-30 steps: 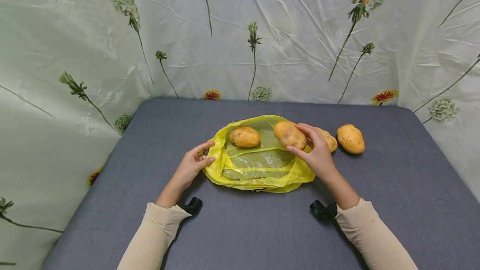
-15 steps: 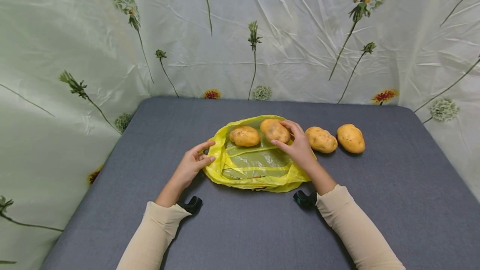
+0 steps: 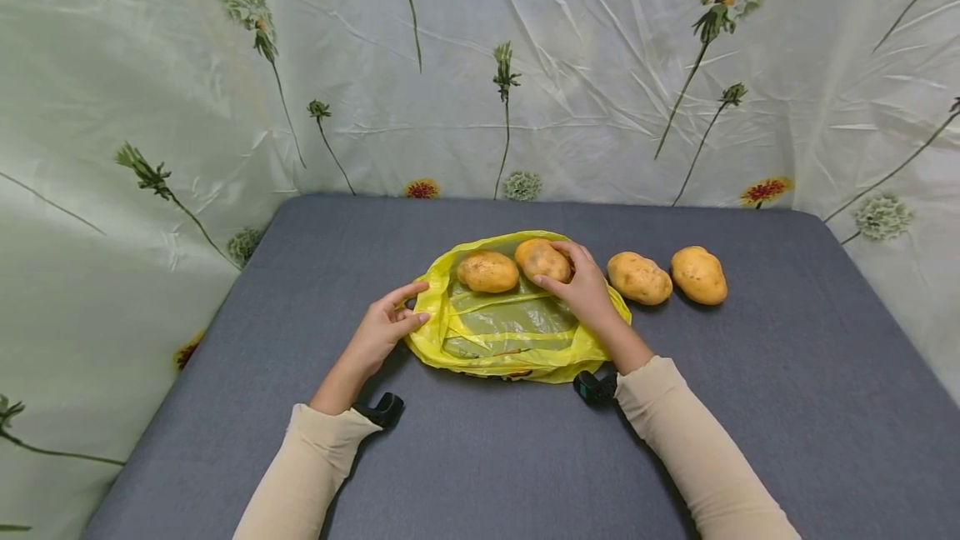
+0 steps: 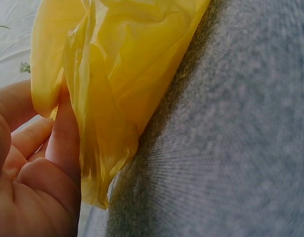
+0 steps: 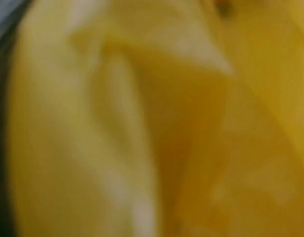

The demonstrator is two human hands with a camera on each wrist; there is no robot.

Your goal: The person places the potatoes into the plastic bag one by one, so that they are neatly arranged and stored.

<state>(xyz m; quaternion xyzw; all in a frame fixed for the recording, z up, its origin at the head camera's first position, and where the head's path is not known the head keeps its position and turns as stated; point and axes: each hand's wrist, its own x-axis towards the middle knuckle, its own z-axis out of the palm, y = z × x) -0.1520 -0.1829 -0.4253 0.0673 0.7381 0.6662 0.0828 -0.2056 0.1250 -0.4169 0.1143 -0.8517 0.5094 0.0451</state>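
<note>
A yellow plastic bag (image 3: 517,332) lies spread on the grey table, its mouth facing up. At its left rim, my left hand (image 3: 378,330) holds the plastic with thumb and fingers; the left wrist view shows the fingers (image 4: 65,131) tucked into the yellow folds (image 4: 127,69). My right hand (image 3: 585,286) reaches over the bag's right side and grips a potato (image 3: 542,260) inside it, thumb in front and fingers behind. Just left of that lies another potato (image 3: 487,272) in the bag. Blurred yellow plastic (image 5: 191,123) fills the right wrist view, hiding the right hand there.
Two more potatoes, one nearer the bag (image 3: 639,278) and one farther right (image 3: 699,275), lie on the grey table (image 3: 480,457). A pale curtain (image 3: 420,90) printed with flowers hangs along the table's back edge.
My right hand has moved left with its potato, from over the bag's right rim to down inside, close to the other potato. The left hand stays at the left rim.
</note>
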